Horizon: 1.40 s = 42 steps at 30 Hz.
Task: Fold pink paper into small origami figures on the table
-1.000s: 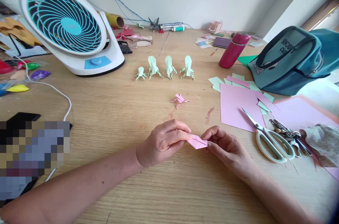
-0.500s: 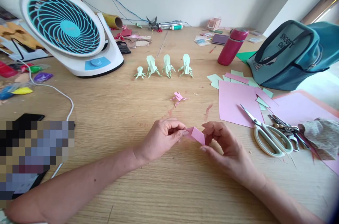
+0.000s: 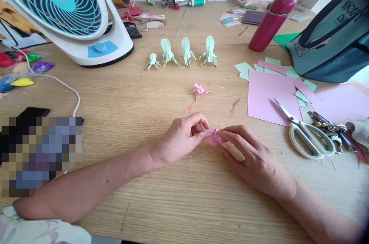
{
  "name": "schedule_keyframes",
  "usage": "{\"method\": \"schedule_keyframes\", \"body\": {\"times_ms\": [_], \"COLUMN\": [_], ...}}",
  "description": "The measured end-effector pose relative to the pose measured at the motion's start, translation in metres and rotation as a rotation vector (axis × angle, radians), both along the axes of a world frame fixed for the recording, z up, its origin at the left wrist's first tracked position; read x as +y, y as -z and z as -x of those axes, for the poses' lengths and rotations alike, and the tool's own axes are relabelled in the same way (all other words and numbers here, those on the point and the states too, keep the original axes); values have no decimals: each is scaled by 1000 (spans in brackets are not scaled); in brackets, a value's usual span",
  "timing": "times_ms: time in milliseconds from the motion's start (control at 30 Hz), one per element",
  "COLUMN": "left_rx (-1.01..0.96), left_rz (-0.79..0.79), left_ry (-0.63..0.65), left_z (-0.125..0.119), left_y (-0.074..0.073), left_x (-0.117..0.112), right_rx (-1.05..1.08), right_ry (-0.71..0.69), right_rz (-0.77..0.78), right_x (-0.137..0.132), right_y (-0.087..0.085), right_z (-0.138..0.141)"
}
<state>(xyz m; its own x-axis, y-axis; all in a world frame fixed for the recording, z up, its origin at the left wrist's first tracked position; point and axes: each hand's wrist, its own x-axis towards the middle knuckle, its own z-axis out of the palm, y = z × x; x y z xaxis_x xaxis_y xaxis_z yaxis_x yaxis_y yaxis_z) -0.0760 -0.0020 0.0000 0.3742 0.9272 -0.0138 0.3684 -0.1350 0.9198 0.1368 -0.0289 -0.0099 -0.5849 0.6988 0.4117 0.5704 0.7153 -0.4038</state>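
Observation:
A small folded piece of pink paper (image 3: 212, 137) is held just above the wooden table, its creases showing as several angled facets. My left hand (image 3: 184, 132) pinches its left end between thumb and fingers. On the other side, my right hand (image 3: 253, 159) has its fingertips on the top right of the paper and its thumb below, partly hidden. Beyond my hands lies a pink folded paper figure (image 3: 198, 90) with thin legs. Farther back, several pale green folded paper figures (image 3: 186, 51) stand in a row, the leftmost smaller than the others.
At right lie scissors (image 3: 308, 140), keys (image 3: 331, 130), a pink paper sheet (image 3: 268, 96) and green scraps. A red bottle (image 3: 272, 22) and a teal bag (image 3: 325, 40) stand behind them. A white fan (image 3: 115, 44) and a pixelated device (image 3: 43, 155) are at left.
My right fingers have closed onto the paper, which now shows a different, more creased face. My left hand keeps its pinch. The whole view has tilted downward and shifted slightly.

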Motion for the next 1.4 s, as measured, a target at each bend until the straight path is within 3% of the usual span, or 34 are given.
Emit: {"method": "schedule_keyframes", "body": {"times_ms": [267,467,767,1033,1400], "left_rx": [74,404,555,451,491], "left_rz": [-8,-314,-550,-402,-508], "left_ry": [84,183,242,360,255], "left_z": [1,1,1,-1,-10], "left_y": [-2,-5,-7,-6,4], "left_x": [-3,-11,-11,-18,-23], "right_rx": [-50,-100,-114,-117,-36], "right_ry": [-13,-65,-59,-60,-49], "right_rz": [-40,38,32,108,180], "right_x": [-3,-2,0,-2,-2], "right_y": [1,4,-2,-5,1], "right_z": [-3,-3,-1,-5,-9]}}
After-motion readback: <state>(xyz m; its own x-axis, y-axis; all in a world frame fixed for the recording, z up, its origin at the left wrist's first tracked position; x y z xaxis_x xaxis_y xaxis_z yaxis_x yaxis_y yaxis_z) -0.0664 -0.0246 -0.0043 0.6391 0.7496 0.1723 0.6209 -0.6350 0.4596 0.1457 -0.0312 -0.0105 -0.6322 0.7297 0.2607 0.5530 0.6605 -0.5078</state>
